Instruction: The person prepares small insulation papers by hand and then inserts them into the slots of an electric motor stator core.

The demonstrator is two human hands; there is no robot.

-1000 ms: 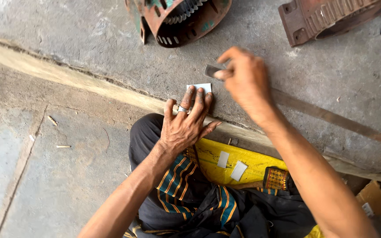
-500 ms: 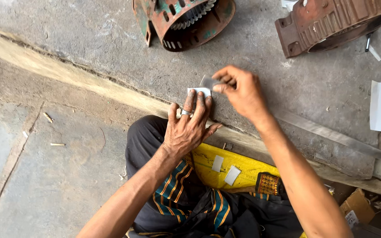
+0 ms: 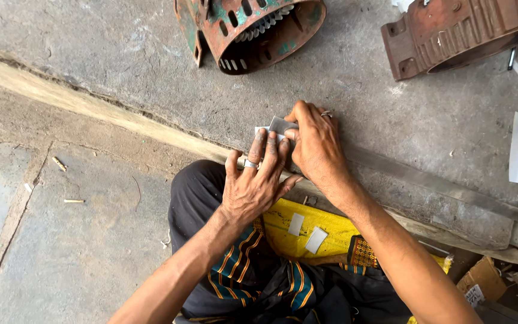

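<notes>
Since half-second ago, right hand (image 3: 316, 144) moved in beside left hand (image 3: 256, 180); both now on small white paper piece (image 3: 274, 128) on rough concrete slab (image 3: 121, 66). Left fingers flat, pinning; right pinching thin grey strip edge. We'd keep pressure even, crease slowly. Rusty ribbed motor housing (image 3: 253, 30) beyond.

One view only, from the head, looking steeply down and close over the person's own lap onto the concrete floor (image 3: 91, 252); the left hand (image 3: 256, 186) and right hand (image 3: 316, 147) sit near centre, rusty metal housings (image 3: 253, 30) at the top edge.
</notes>
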